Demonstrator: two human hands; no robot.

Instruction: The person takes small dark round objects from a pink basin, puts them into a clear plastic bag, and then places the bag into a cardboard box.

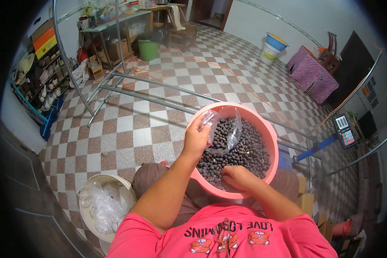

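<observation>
A pink plastic basin (274, 151) sits at my lap, holding a deep layer of small dark round nuts or seeds (251, 142). My left hand (196, 135), over the basin's left side, pinches the edge of a clear plastic bag (233, 135). The bag's mouth gapes above the dark pieces; whether anything lies inside it is hard to tell. Near the basin's front rim, my right hand (237, 177) has its fingers down among the pieces. Those fingertips are hidden, so what they hold does not show.
A white bucket (125, 183) with crumpled clear plastic bags (106, 206) stands at my left. Metal tube framing (154, 100) crosses the tiled floor beyond the basin. To the right is a platform scale's display (344, 130) on a blue post (316, 150). An orange cable (235, 75) trails across the floor.
</observation>
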